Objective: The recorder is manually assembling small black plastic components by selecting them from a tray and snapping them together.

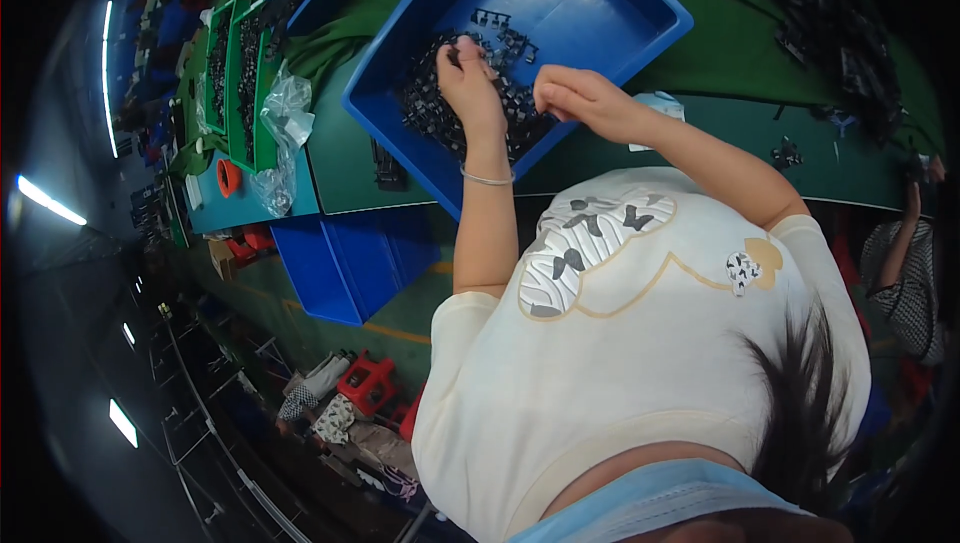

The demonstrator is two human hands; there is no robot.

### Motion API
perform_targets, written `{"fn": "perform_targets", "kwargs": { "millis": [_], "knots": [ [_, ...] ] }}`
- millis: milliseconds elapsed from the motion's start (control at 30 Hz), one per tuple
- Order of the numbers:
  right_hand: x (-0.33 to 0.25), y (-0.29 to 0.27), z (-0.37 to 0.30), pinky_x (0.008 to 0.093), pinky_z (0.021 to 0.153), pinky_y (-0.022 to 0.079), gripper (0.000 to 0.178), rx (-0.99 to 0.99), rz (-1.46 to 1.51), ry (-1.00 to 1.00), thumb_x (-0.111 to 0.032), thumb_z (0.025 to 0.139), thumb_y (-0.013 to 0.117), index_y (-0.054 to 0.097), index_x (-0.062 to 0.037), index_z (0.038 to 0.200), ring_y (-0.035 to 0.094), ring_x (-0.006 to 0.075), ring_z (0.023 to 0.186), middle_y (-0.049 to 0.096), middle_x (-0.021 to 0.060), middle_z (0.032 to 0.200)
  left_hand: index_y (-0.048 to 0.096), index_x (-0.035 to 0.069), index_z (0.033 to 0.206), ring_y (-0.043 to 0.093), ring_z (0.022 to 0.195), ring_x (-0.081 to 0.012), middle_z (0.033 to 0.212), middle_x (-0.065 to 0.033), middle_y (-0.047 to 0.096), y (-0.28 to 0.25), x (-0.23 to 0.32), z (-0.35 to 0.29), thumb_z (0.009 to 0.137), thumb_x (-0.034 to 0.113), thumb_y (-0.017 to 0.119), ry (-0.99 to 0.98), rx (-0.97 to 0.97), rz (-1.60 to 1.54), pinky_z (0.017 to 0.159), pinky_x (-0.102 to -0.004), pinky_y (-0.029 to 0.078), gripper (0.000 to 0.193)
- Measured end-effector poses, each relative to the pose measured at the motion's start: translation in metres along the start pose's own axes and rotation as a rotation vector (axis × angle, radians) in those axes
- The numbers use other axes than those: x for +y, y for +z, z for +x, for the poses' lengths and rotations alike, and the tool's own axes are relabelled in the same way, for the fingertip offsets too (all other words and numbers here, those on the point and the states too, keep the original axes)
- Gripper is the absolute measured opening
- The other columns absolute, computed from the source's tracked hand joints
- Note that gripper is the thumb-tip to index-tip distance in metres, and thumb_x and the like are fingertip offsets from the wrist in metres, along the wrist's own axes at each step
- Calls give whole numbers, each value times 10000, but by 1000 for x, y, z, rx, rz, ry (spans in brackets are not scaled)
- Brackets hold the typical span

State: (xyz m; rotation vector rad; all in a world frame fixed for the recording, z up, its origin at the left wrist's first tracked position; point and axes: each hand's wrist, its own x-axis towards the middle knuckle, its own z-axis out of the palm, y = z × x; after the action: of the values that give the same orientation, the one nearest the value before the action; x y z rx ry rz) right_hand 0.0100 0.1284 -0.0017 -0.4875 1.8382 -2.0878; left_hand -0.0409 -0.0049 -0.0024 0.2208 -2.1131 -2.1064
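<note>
A large blue plastic bin [640,53] stands tilted across the table in front of me. Small black plastic parts [430,108] are heaped in its near left portion, and a few short strips of them [490,19] lie loose toward the middle. My left hand [470,88] is over the heap with its fingers curled, and a small dark part shows between thumb and fingers. To its right, above the bin's near right side, my right hand [585,98] has its fingers pinched together; whatever is in them is hidden.
Green trays [262,133] of black parts stand at the left by a clear plastic bag [288,108] and an orange ring-shaped thing [229,178]. Below the table edge sits another blue bin [345,263]. More black parts [830,43] lie on green cloth at the right, where another person [905,273] is.
</note>
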Motion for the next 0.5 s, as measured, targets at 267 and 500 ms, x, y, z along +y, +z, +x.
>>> {"fn": "perform_targets", "kwargs": {
  "millis": [267,500],
  "knots": [
    [27,9,11,229,499,335,206,143,-1,95,-207,774,414,444,-18,698,392,108,527,439,37,567,406,23,675,277,407,-39,464,20,335,19,-11,-20,787,196,436,-5,-87,41,381,-180,231,209],
    [13,18,-4,238,508,339,172,175,-102,-80,-162,774,429,439,-7,699,392,124,537,440,67,580,349,55,667,244,339,-67,450,23,277,24,-30,-2,794,208,403,-368,-14,-262,302,-202,184,206]
  ]
}}
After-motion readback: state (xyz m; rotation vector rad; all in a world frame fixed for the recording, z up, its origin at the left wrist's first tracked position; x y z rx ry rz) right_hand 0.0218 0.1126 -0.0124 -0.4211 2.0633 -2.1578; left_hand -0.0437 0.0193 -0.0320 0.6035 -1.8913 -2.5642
